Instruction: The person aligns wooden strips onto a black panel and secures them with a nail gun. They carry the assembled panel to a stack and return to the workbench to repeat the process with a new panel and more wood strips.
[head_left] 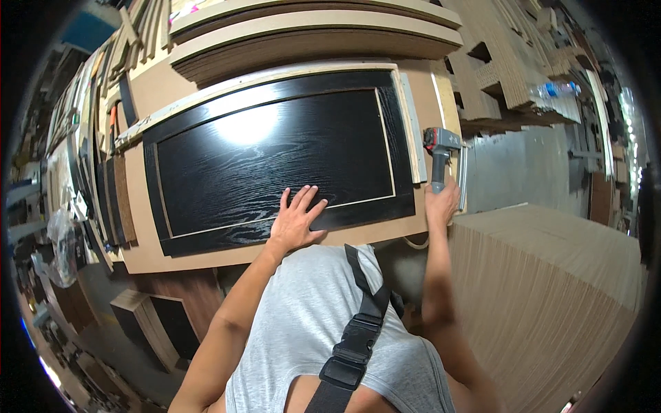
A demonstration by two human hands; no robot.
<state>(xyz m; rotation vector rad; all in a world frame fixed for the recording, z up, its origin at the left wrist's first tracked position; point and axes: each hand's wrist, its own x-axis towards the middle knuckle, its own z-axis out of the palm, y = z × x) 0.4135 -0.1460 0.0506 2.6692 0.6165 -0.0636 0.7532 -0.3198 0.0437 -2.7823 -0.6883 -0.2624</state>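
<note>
A black wood-grain cabinet door panel (275, 162) lies flat in front of me, with a thin light line running round its inner field. My left hand (296, 221) rests on its near edge, fingers spread flat and holding nothing. At the panel's right end, my right hand (441, 204) is closed round the lower handle of a grey and red nail gun (441, 157). The nail gun's head points away from me, beside the right rail of a pale wooden frame (408, 131) that borders the panel's far and right sides. The palm side of my right hand is hidden.
Stacked brown boards (317, 48) lie beyond the panel. A tall board stack (544, 268) stands close on my right. Dark strips (113, 199) and an orange-handled tool (113, 120) are at the left. A plastic bottle (558, 89) lies on boards at the far right.
</note>
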